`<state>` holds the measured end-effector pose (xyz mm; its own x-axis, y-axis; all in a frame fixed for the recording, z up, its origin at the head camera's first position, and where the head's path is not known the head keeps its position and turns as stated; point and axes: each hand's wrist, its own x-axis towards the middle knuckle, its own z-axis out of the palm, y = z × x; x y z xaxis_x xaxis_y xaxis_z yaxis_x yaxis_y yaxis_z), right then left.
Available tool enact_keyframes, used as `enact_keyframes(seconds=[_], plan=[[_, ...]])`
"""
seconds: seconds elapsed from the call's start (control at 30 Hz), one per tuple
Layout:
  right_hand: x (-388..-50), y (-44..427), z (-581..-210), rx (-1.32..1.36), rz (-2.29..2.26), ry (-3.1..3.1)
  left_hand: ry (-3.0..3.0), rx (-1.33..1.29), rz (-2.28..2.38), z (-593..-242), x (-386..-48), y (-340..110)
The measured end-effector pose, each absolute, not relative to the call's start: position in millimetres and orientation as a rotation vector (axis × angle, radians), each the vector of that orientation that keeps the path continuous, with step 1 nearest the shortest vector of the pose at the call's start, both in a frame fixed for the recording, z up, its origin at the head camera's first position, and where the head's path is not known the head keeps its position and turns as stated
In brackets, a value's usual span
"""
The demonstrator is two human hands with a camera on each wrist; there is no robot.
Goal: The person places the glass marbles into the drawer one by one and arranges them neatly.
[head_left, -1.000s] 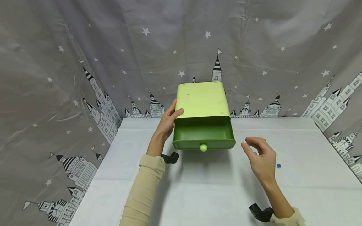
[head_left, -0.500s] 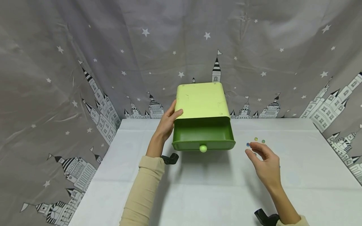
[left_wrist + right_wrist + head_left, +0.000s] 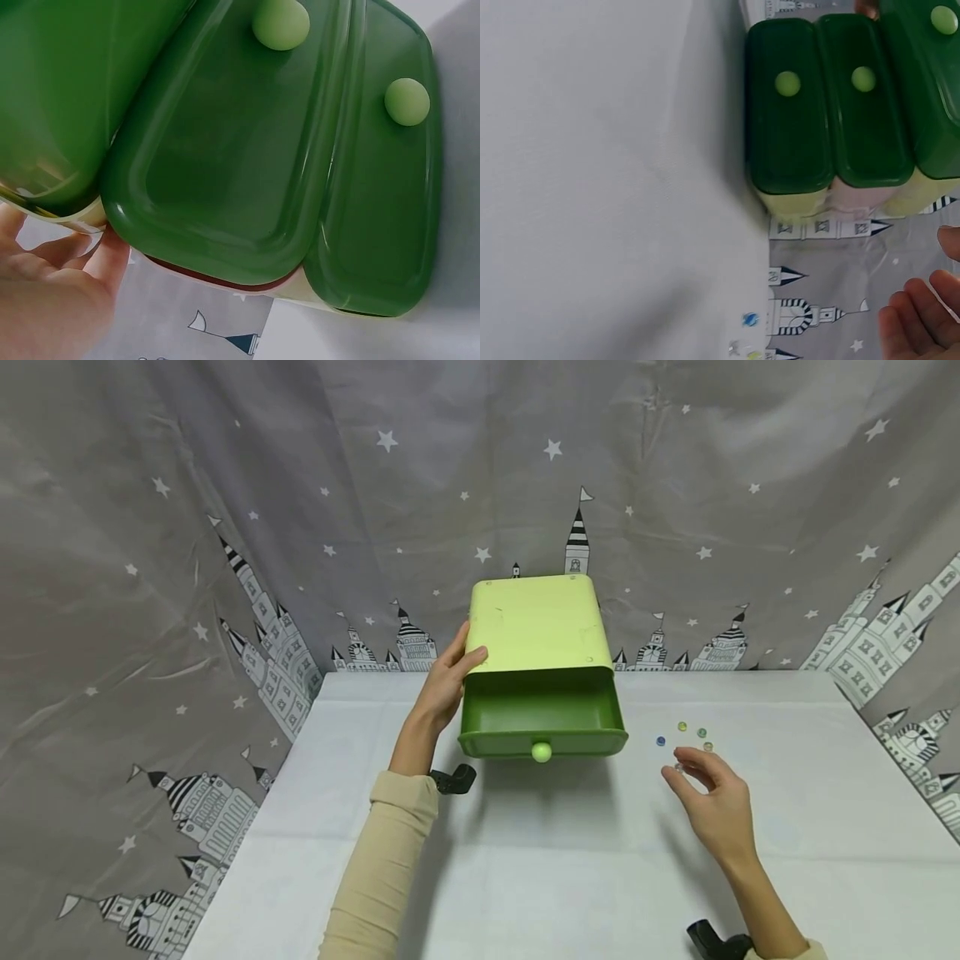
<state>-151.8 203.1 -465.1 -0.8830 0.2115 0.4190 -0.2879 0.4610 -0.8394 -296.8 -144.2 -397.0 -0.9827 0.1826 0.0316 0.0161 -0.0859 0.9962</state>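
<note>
A small chest of drawers [image 3: 536,622] with a yellow-green top stands on the table, its green top drawer [image 3: 542,743] pulled out and its bare inside showing. My left hand [image 3: 442,689] grips the chest's left side, thumb over the top edge; the left wrist view has its fingers [image 3: 105,259] against that side. To the right, my right hand [image 3: 716,806] hovers over small glass marbles, thumb and forefinger apart. A clear marble [image 3: 678,767] shows between those fingertips. Beyond lie a blue marble [image 3: 661,741], a green one [image 3: 702,732] and yellowish ones [image 3: 682,726].
Two lower drawers with round knobs, a middle one [image 3: 225,150] and a bottom one [image 3: 382,187], are pushed in. A white cloth [image 3: 525,877] covers the table. Behind it hangs a grey curtain [image 3: 420,527] printed with castles and stars.
My right hand has drawn back to the right and slightly down, uncovering several marbles. The blue marble beyond my right hand lies there uncovered now. My left hand and the chest stay put.
</note>
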Motion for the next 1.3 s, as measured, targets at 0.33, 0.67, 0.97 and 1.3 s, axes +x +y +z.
enact_keyframes(seconds=[0.33,0.67,0.97,1.3], plan=[[-158,212,-481,-0.031,1.381,-2.243,2.051,0.253,2.201,-375,-278,-141],[-165,224,-495,-0.126,1.346,-2.280,2.052,0.253,2.208,-375,-278,-139],[-168,230,-504,-0.206,1.336,-2.325,2.056,0.227,2.231,-388,-288,-140],[-177,230,-508,-0.203,1.306,-2.355,2.056,0.233,2.253,-399,-296,-142]])
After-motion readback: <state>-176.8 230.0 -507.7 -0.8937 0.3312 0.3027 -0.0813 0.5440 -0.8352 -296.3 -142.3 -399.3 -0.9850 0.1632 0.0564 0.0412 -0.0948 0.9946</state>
